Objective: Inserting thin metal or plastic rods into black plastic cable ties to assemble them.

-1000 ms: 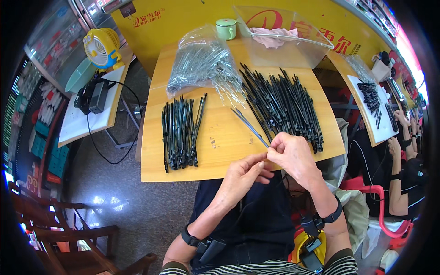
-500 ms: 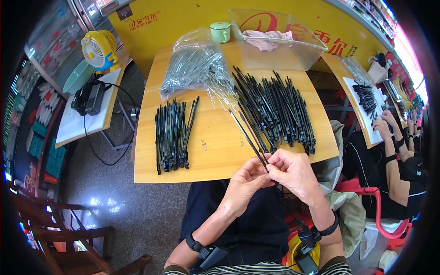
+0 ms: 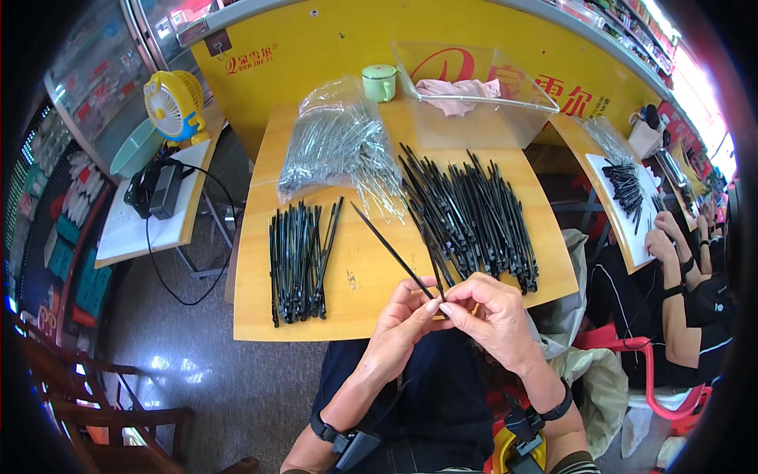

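Over the table's near edge, my left hand is closed on a thin black rod, which slants up and to the left from the fingers. My right hand is closed in a pinch right beside it, fingertips meeting the left ones. Another slim black piece shows between the fingertips; whether it is joined to the first rod, I cannot tell. A large spread pile of similar black rods lies just beyond my right hand. Farther left is a smaller, neater bundle of black rods.
Behind the piles, a clear bag spills thin silvery wires onto the wooden table. A green lidded mug and a clear bin with a pink cloth stand at the back. At right, another person's hands work over a white board.
The held rod has tilted farther left, and both hands have shifted slightly left and down. The view has tipped a little, so the table sits lower.
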{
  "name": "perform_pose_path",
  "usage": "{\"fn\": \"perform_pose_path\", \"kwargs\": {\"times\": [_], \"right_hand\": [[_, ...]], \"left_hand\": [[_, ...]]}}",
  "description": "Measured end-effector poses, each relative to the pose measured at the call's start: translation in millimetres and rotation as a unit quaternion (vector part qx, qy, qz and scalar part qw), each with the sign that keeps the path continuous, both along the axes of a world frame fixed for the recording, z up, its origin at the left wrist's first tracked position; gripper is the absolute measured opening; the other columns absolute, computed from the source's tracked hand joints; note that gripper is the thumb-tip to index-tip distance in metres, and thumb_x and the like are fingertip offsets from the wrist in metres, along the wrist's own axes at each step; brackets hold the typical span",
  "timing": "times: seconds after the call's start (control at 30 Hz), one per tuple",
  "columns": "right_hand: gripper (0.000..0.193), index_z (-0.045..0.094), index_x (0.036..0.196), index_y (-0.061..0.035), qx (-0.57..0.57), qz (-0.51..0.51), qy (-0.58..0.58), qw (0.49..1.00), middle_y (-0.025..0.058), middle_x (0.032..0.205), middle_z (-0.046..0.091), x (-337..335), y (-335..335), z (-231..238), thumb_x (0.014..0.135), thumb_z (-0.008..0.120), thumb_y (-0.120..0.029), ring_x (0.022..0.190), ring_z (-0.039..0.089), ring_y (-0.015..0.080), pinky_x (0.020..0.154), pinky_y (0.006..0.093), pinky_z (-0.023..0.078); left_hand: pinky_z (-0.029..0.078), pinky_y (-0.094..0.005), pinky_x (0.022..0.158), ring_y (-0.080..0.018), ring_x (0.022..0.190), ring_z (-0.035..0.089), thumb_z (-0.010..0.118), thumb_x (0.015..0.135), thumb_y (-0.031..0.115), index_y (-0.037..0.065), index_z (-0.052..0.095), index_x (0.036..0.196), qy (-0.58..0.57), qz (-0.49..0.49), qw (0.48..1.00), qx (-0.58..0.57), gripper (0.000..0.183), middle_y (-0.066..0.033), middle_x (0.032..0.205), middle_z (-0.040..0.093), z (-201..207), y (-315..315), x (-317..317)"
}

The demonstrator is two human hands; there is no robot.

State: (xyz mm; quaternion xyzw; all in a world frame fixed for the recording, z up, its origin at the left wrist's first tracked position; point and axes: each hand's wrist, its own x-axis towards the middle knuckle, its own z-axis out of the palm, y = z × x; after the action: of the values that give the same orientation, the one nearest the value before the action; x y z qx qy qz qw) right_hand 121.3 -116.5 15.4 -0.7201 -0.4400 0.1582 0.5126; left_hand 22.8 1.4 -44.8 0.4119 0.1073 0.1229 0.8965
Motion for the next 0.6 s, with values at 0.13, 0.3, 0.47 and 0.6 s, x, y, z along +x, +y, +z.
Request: {"fn": "perform_pose_path", "kwargs": {"times": [0.13,0.3,0.47,0.6], "right_hand": [[0.008,0.061,0.088,0.0013,0.005,0.021,0.056,0.998,0.006,0.077,0.057,-0.7,11.3,0.3,0.081,0.064,-0.003,0.062,0.055,0.0098,0.054,0.0223,0.045],[0.01,0.061,0.089,0.0019,-0.005,0.073,-0.006,0.997,0.0076,0.077,0.058,9.2,37.0,4.1,0.083,0.062,-0.007,0.064,0.055,0.0105,0.057,0.0248,0.044],[0.017,0.059,0.091,0.0031,0.002,-0.022,0.002,1.0,0.0118,0.078,0.062,37.2,65.3,-1.6,0.082,0.062,-0.011,0.065,0.059,0.0154,0.058,0.0277,0.046],[0.021,0.053,0.095,0.0015,-0.049,-0.058,-0.078,0.994,0.0151,0.079,0.062,49.6,82.9,-5.7,0.08,0.063,-0.009,0.066,0.061,0.0247,0.06,0.034,0.048]], "left_hand": [[0.049,-0.0278,0.081,-0.0111,0.097,0.054,0.048,0.094,0.015,0.008,0.039,0.127,-0.027,-0.031,0.999,-0.027,0.036,-0.004,0.1,0.054,-7.9,10.8,0.5],[0.048,-0.0273,0.081,-0.0149,0.095,0.054,0.047,0.094,0.013,0.008,0.038,0.128,-0.025,0.052,0.997,-0.049,0.036,-0.0053,0.102,0.052,-7.7,18.6,4.1],[0.05,-0.0263,0.076,-0.0186,0.089,0.056,0.048,0.092,0.008,0.003,0.04,0.125,-0.073,0.067,0.993,-0.067,0.035,-0.0097,0.098,0.052,-12.5,22.6,2.4],[0.05,-0.0259,0.075,-0.0189,0.089,0.056,0.047,0.092,0.008,0.003,0.041,0.124,-0.071,0.085,0.989,-0.102,0.033,-0.0107,0.096,0.051,-12.2,23.9,2.5]]}}
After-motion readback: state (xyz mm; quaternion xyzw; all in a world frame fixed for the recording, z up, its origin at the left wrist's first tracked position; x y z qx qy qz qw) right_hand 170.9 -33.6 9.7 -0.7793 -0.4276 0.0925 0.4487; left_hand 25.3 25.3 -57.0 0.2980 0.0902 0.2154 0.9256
